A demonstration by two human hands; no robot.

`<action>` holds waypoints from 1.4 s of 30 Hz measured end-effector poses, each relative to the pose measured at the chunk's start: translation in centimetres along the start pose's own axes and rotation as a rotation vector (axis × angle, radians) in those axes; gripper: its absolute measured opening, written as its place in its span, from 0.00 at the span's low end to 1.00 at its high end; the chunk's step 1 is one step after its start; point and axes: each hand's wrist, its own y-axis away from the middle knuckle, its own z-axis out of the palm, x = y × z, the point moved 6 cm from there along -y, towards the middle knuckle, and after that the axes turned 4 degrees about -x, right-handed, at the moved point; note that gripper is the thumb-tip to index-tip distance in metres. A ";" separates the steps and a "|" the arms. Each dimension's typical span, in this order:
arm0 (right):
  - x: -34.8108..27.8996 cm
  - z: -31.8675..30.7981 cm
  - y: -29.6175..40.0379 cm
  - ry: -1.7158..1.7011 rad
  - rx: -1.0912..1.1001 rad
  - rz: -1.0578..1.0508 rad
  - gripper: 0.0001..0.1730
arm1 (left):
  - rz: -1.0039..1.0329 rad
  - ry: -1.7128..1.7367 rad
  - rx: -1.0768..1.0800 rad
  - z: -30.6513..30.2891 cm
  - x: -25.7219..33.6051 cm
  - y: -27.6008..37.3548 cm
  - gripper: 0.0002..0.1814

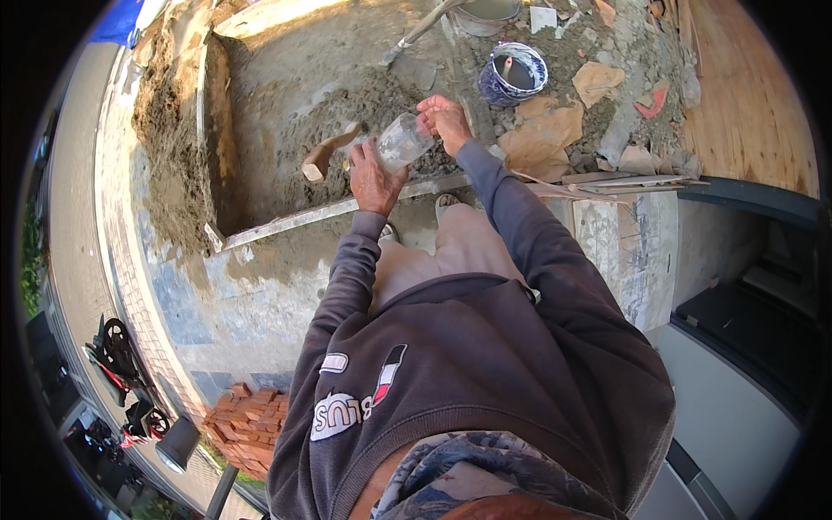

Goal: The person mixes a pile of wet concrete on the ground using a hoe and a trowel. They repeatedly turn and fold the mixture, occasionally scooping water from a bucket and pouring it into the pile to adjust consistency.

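Note:
My left hand [377, 179] grips a clear plastic container [401, 144], which looks like a bottle or jar and is tilted up to the right. Bent fingers of my right hand [446, 122] are at the container's upper right end, with some fingertips seeming to show through the plastic. Just left of my left hand, a curved wooden tool handle [320, 160] rests over the wet mortar [279, 123]; its far end is hard to make out. Both hands are above the mortar bed, just beyond its near edge board [292, 224].
A paint-smeared bucket [511, 75] holds dark liquid and a handled tool. A hoe [413, 45] lies in the mortar beyond my hands. Torn brown paper [543, 133] and rubble lie right, beside a plywood sheet [747, 91]. Stacked red bricks [247, 426] stand at lower left.

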 end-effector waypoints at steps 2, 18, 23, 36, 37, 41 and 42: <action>-0.4 -0.1 0.4 0.095 -0.021 -0.072 0.10 | -0.019 0.025 -0.015 0.0 -0.4 0.2 0.43; -0.8 4.8 8.3 -0.003 -0.250 -0.166 0.51 | 0.082 0.490 -0.223 3.3 -1.1 0.3 0.47; -1.6 3.2 7.9 0.374 -0.212 -0.281 0.48 | -0.232 1.249 -0.534 5.1 -5.5 1.8 0.43; -3.3 8.8 8.3 1.321 -0.337 -0.631 0.43 | -0.936 1.586 -0.314 11.6 -15.6 1.6 0.16; -3.2 9.1 8.2 1.337 -0.349 -0.616 0.44 | -0.924 1.605 -0.305 11.9 -15.5 1.2 0.16; -4.0 10.2 8.3 1.386 -0.363 -0.673 0.45 | -0.757 1.597 -0.245 12.1 -15.3 -0.5 0.17; -4.4 10.4 8.4 1.396 -0.355 -0.717 0.45 | -0.724 1.489 -0.199 12.0 -15.4 -0.9 0.16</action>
